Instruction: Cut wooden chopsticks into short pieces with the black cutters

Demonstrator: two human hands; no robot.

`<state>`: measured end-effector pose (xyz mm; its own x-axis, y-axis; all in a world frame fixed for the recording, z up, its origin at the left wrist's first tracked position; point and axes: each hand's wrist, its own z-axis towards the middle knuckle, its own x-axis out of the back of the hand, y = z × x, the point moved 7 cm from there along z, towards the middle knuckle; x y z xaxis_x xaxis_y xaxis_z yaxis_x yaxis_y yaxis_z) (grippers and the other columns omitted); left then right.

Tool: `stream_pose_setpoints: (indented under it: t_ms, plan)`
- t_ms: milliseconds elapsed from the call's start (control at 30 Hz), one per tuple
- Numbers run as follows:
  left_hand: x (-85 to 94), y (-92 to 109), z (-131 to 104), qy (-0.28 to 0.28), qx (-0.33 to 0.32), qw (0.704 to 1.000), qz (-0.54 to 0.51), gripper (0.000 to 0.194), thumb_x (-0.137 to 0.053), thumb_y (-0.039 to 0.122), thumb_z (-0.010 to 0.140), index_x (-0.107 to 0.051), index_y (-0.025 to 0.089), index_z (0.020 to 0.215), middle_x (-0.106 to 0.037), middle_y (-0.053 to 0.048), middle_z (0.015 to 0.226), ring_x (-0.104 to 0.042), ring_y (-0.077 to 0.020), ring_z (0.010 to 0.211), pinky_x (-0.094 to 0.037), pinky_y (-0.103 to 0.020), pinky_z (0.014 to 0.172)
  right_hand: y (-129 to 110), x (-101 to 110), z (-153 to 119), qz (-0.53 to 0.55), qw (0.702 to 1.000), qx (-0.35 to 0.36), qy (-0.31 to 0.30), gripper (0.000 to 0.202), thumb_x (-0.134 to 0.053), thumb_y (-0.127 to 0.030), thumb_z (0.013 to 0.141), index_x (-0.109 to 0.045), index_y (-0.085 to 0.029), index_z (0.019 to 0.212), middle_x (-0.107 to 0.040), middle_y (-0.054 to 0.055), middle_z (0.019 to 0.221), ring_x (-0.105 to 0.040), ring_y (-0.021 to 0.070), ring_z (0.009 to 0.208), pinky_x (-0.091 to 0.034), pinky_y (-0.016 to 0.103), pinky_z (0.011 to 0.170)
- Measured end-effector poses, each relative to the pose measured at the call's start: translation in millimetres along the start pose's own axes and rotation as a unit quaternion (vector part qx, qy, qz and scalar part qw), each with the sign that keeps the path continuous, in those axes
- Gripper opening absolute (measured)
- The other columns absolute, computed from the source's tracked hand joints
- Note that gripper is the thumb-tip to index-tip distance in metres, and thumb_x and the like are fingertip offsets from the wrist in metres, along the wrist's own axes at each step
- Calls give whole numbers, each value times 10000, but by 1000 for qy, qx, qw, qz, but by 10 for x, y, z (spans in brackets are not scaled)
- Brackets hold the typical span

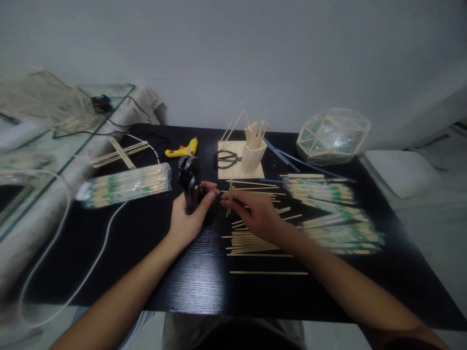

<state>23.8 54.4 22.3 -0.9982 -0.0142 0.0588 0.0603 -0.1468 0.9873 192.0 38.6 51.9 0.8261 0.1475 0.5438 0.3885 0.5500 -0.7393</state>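
Note:
My left hand [187,211] is closed around black pliers [189,177], their thick jaws pointing up. Its thumb and fingertips come together toward the right. Close beside it, my right hand [257,211] pinches a few short wooden sticks [231,192], held roughly upright. Under and past the right hand lie many loose bamboo sticks [251,241] on the black table [197,287]. A single bamboo stick [269,273] lies apart, nearer the front edge. Behind the hands, a wooden cup [252,159] full of sticks stands on a square wooden board [233,173], with black-handled scissors [226,159] at its left.
A yellow glue gun [182,148] and a packet of chopsticks [127,185] lie left; more packets [343,228] lie right. A geometric glass-like frame [333,136] stands back right. A white cable [104,248] loops across the left side, near a glass-topped table [109,109].

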Motion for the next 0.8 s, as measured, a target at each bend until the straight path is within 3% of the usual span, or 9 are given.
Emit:
stream_pose_setpoints:
  t_ms: [167, 433, 633, 800]
  plan:
    - [-92, 189, -40, -41, -54, 996, 57, 244, -722, 395, 911, -765, 198, 1048, -783, -66, 1021, -727, -210, 925, -582, -341, 871, 52, -78, -27, -4, 1000, -10, -21, 205, -522, -276, 1065, -700, -183, 1026, -760, 53, 886, -681, 165, 768, -496, 265, 761]
    - [-166, 580, -32, -40, -105, 987, 114, 183, -750, 341, 889, -760, 196, 1001, -779, -44, 986, -723, -194, 902, -579, -325, 878, 93, -139, -17, -8, 998, -6, -57, 189, -490, -185, 1027, -667, -168, 962, -719, 58, 873, -633, 168, 761, -445, 262, 734]
    - [-157, 578, -28, -40, -105, 986, 124, 179, -745, 352, 896, -771, 201, 986, -790, -44, 986, -736, -201, 896, -592, -335, 874, 98, -172, -4, -1, 998, 8, -69, 184, -485, -175, 1027, -650, -167, 947, -721, 73, 918, -644, 181, 813, -456, 273, 779]
    - [-100, 551, -1, -18, -77, 993, 92, 176, -770, 346, 873, -754, 189, 953, -797, -56, 992, -738, -197, 835, -610, -337, 806, 146, -207, -3, 5, 997, 13, -72, 207, -500, -199, 1044, -629, -179, 883, -690, 39, 852, -598, 158, 740, -425, 255, 729]
